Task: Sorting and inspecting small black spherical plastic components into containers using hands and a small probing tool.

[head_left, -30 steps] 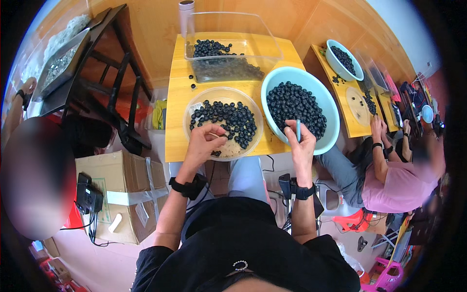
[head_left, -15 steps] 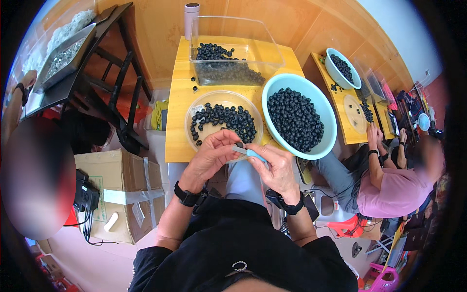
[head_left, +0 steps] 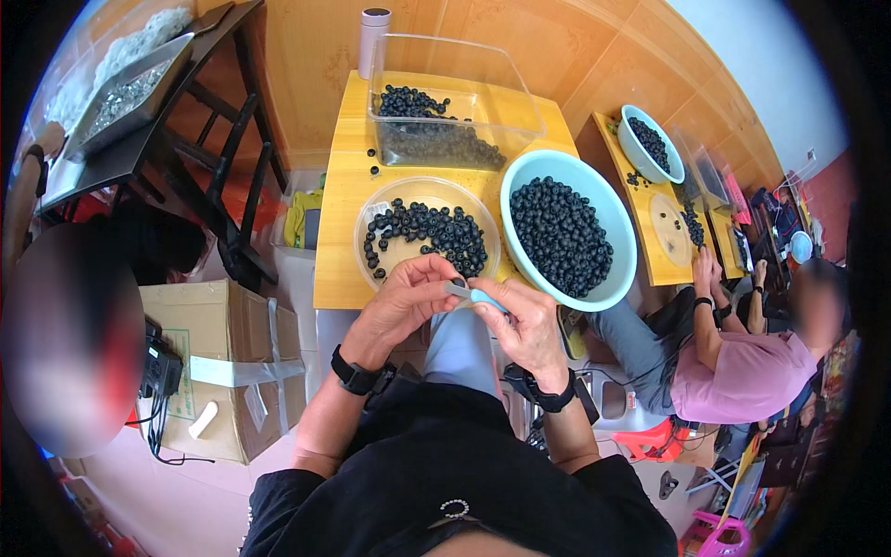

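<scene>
In front of me my left hand pinches a small dark round piece that looks like a black bead. Closed around the light blue handle of a small knife, my right hand holds its short blade against the piece; the fingers partly hide the contact. Just beyond is a shallow clear round tray with loose black beads in it. A light blue basin, heaped with more such beads, stands to the right of the tray.
A clear rectangular bin with beads stands at the table's back, beside a pink bottle. Left are a taped cardboard box and a dark table. A co-worker in pink sits at the right table.
The view has shifted slightly. Both hands keep nearly the same pose, the knife still against the small black bead.
</scene>
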Tool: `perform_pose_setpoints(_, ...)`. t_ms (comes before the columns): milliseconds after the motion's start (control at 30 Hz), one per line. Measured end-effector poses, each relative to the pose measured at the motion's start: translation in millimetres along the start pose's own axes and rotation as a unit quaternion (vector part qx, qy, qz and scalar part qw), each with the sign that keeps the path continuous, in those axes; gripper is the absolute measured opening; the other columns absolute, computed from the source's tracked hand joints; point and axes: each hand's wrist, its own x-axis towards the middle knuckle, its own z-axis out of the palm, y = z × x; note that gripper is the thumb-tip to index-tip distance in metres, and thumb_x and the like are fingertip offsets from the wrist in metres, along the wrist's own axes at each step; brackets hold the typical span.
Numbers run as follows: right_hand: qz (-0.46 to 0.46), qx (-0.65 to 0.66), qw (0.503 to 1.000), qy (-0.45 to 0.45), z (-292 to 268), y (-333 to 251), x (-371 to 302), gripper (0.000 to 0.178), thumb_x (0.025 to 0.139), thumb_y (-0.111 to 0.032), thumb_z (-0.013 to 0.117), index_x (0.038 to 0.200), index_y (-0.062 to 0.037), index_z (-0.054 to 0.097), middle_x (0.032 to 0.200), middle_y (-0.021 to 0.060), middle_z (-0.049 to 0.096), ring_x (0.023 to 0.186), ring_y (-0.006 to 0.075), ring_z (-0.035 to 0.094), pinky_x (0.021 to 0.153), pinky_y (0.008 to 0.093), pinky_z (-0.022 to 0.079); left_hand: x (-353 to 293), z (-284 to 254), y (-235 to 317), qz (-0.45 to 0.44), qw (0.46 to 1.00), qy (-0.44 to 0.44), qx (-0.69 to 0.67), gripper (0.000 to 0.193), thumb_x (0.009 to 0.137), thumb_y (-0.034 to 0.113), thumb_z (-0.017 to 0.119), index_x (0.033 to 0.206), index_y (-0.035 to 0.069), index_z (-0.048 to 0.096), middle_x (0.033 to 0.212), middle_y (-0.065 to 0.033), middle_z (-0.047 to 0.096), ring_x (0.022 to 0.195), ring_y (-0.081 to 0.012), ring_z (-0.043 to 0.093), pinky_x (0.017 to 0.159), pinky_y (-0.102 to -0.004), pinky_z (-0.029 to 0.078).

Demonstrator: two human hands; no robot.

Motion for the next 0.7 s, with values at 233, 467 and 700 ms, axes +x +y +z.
perform_pose_setpoints(233,0.077,-0.051,0.993,0.07,2,47,2,0.019,0.083,-0.017,0.063,0.092,-0.0015,0.068,0.079,0.0165,0.066,0.065,0.0268,0.066,0.057,0.0326,0.049,-10,16,7,-0.026,0.997,-0.074,-0.023,0.011,0.081,-0.001,0.063,0.091,0.002,0.06,0.086,-0.0065,0.064,0.071,-0.0137,0.061,0.063,-0.0228,0.048)
perform_pose_setpoints(467,0.085,0.051,0.994,0.039,-4,22,-2,0.021,0.083,-0.014,0.063,0.097,0.0007,0.067,0.082,0.0156,0.068,0.056,0.016,0.059,0.052,0.0267,0.045,-6,4,-1,-0.015,0.998,-0.019,-0.05,0.013,0.082,-0.001,0.062,0.093,0.003,0.06,0.09,-0.0075,0.065,0.072,-0.0133,0.063,0.067,-0.0224,0.052)
perform_pose_setpoints(700,0.084,0.17,0.981,0.046,-2,-1,1,0.026,0.073,-0.009,0.073,0.097,0.0007,0.066,0.073,0.007,0.062,0.055,0.0094,0.051,0.05,0.0231,0.04,-3,4,-2,-0.022,0.999,-0.002,-0.041,0.014,0.082,-0.002,0.062,0.095,0.004,0.059,0.094,-0.0077,0.065,0.074,-0.0129,0.063,0.068,-0.0223,0.053)
